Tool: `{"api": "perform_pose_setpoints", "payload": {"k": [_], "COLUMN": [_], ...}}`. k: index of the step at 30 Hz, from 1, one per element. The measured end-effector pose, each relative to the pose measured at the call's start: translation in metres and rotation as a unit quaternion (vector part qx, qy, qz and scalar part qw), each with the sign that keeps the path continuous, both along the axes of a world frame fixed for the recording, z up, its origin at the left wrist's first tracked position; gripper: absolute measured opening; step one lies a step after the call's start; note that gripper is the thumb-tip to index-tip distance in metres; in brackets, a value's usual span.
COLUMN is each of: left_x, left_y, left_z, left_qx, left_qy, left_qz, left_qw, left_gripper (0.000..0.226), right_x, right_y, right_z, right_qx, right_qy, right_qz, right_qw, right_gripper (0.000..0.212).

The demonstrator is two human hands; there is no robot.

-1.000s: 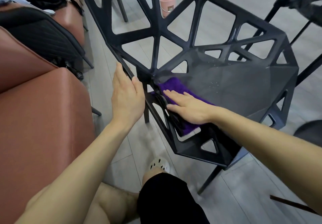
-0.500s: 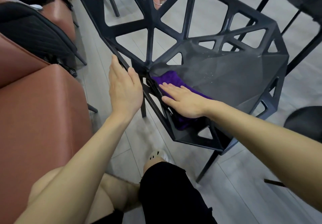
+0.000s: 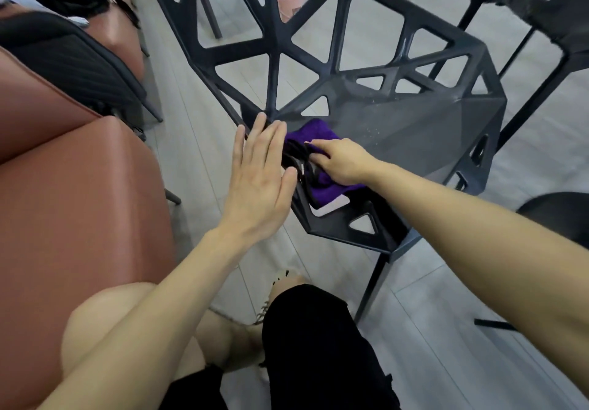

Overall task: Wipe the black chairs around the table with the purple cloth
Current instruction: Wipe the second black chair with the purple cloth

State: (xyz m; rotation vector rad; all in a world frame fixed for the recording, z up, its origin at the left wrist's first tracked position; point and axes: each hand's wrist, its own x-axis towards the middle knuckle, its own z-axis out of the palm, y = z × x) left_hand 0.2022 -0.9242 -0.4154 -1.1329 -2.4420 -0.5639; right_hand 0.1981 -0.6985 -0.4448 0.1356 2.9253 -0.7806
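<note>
A black chair (image 3: 414,135) with a geometric cut-out frame stands in front of me, its seat dusty with small specks. The purple cloth (image 3: 314,132) lies bunched at the seat's near-left corner, where seat meets backrest. My right hand (image 3: 341,162) is on top of the cloth, fingers bent down over it and gripping it against the chair's struts. My left hand (image 3: 258,180) is flat with straight fingers, fingertips touching the outer left edge of the chair frame. A second black chair (image 3: 548,1) shows at the top right.
A brown leather seat (image 3: 79,186) fills the left side, with a black padded chair (image 3: 63,59) behind it. A pink bin (image 3: 291,0) stands on the grey floor beyond the backrest. A dark round stool (image 3: 564,218) is at the right edge. My knees are below.
My right hand went from flat on the cloth to fingers bent, pushing the cloth toward the seat's left corner. My left hand slid along the frame edge, closer to the right hand.
</note>
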Motion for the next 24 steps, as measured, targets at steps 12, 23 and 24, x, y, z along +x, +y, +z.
{"api": "perform_pose_setpoints", "payload": {"k": [12,23,24], "left_x": [0.001,0.000,0.000], "left_y": [-0.009,-0.011,-0.012], "left_z": [-0.005,-0.004,-0.004], "left_qx": [-0.018,-0.040,-0.040], "left_qy": [0.002,-0.015,-0.018], "left_qz": [-0.019,-0.025,-0.025], "left_qw": [1.000,0.999,0.999], "left_gripper": [0.067,0.070,0.071], "right_x": [0.051,0.058,0.063], "right_y": [0.003,-0.023,-0.035], "right_z": [0.045,0.041,0.036], "right_qx": [0.116,-0.201,-0.173], "right_qy": [-0.049,0.022,0.016], "right_qz": [0.102,-0.032,0.001], "right_qw": [0.987,0.979,0.985], "right_gripper": [0.100,0.034,0.038]}}
